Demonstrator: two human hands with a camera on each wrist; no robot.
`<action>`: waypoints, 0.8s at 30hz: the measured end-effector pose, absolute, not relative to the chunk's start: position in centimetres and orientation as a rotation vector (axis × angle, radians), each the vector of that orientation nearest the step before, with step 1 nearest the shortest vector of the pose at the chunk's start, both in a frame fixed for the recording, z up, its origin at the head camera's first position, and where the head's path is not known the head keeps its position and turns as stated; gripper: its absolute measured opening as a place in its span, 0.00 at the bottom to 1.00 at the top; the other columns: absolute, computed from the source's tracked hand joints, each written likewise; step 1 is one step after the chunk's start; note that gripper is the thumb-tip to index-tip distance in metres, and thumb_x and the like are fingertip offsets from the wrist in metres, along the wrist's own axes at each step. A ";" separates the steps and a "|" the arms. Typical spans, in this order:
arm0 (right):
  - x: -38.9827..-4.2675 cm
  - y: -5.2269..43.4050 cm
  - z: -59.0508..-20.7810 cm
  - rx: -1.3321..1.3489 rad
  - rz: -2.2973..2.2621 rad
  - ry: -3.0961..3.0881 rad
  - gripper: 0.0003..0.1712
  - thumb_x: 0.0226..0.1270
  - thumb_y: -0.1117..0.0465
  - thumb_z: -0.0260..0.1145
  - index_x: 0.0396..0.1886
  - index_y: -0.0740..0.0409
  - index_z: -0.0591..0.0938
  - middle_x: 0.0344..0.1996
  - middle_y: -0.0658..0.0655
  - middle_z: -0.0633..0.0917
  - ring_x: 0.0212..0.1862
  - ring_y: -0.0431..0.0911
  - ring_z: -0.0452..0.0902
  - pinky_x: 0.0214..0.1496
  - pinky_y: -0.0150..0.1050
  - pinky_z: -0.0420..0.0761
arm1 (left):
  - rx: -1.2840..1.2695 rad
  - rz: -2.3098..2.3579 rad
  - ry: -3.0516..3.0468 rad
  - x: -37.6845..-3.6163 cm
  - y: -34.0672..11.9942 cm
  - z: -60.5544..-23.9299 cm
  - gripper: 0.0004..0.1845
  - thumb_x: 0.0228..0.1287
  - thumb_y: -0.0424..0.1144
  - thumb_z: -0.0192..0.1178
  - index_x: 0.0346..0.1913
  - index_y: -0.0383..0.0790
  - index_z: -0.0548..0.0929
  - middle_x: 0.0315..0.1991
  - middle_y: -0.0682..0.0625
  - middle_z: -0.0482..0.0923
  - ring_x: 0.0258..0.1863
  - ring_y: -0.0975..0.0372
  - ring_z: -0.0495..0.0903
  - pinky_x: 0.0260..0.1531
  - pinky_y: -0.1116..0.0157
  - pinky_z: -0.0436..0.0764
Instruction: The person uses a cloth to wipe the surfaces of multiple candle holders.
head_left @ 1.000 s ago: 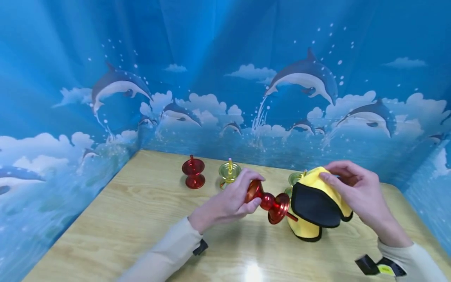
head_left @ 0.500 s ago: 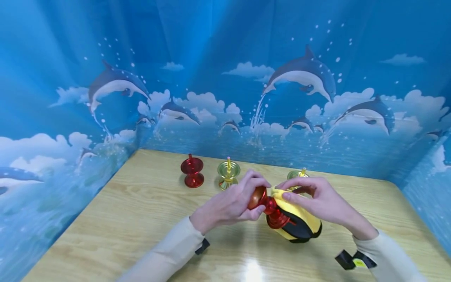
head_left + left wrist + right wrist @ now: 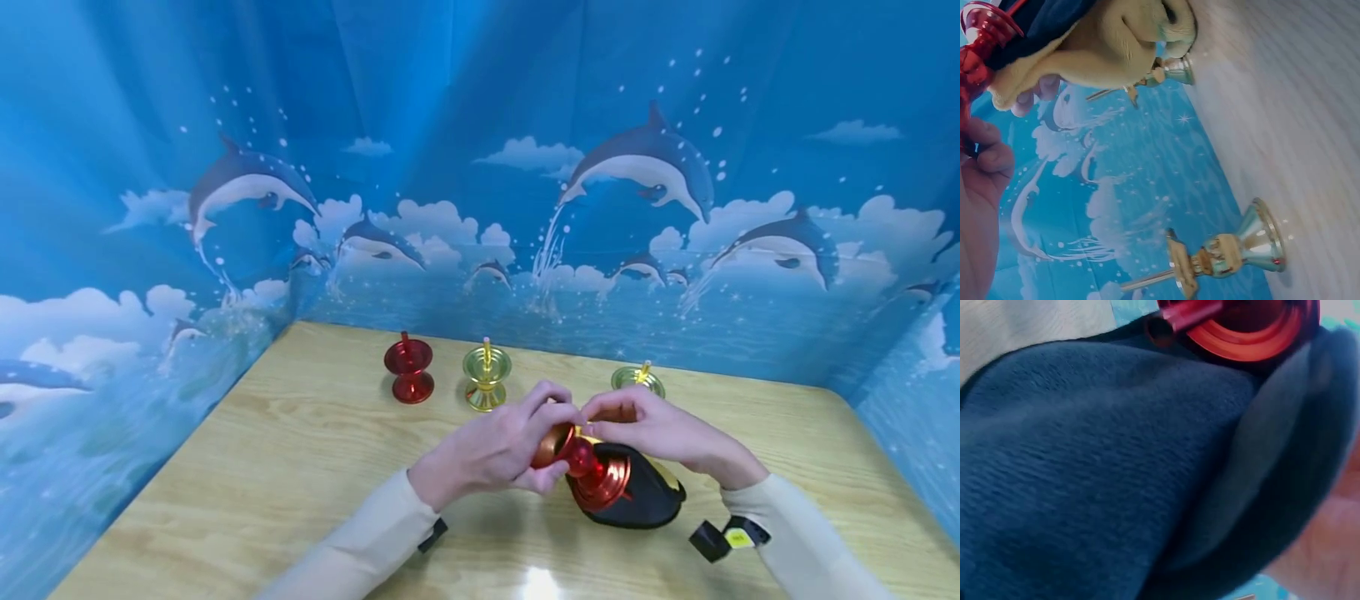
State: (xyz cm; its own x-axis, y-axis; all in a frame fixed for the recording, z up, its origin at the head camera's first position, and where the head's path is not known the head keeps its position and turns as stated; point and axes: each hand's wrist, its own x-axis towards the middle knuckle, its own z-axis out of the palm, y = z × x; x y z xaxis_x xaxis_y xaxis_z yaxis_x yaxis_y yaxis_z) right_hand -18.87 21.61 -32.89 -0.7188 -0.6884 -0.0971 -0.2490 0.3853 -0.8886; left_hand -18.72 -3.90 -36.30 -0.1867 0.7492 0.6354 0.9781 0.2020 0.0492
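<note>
In the head view my left hand (image 3: 498, 446) grips a shiny red candle holder (image 3: 603, 483) by its base, tilted so its dish and spike point down and right. My right hand (image 3: 667, 429) pinches a yellow cloth with a black lining (image 3: 648, 496), which lies against the holder's dish and stem. The left wrist view shows the cloth (image 3: 1110, 50) hanging beside the red stem (image 3: 974, 69), fingertips at its edge. Up close in the right wrist view, the dark lining (image 3: 1085, 450) is under the red dish (image 3: 1254, 337). Part of the right hand's grip is hidden.
Another red candle holder (image 3: 412, 387) stands upright at the table's back left, with a gold one (image 3: 486, 393) beside it. A second gold holder (image 3: 621, 377) is partly hidden behind my right hand. A blue dolphin curtain (image 3: 450, 167) borders the wooden table (image 3: 300, 467).
My right hand has moved left and slightly down, bringing the cloth against the red candle holder's dish and stem. My left hand has stayed nearly in place, gripping the base.
</note>
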 end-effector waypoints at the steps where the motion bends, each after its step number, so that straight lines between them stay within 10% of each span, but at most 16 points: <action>1: -19.0 21.6 -33.0 -0.798 -1.296 2.161 0.15 0.80 0.59 0.57 0.55 0.63 0.82 0.50 0.61 0.87 0.50 0.44 0.85 0.56 0.36 0.82 | -1.599 -0.637 -2.019 -18.7 -3.9 -36.4 0.27 0.70 0.44 0.59 0.64 0.38 0.63 0.54 0.43 0.70 0.33 0.66 0.77 0.37 0.83 0.76; 24: -17.7 23.1 -31.4 -0.602 -1.555 2.702 0.15 0.77 0.57 0.62 0.56 0.61 0.82 0.43 0.44 0.87 0.39 0.41 0.83 0.38 0.34 0.84 | -1.303 -1.000 -2.431 -20.3 -5.2 -38.4 0.23 0.77 0.48 0.47 0.67 0.40 0.64 0.54 0.45 0.69 0.41 0.62 0.76 0.38 0.73 0.79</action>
State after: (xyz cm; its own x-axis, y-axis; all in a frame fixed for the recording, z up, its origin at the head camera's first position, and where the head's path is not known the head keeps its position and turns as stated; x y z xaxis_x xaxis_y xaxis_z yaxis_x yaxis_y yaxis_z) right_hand -17.69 23.12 -31.37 -0.9275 -0.3064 0.2141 -0.3390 0.4487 -0.8269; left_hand -20.29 -5.15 -38.37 -0.5884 0.6579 0.4701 0.7982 0.3800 0.4674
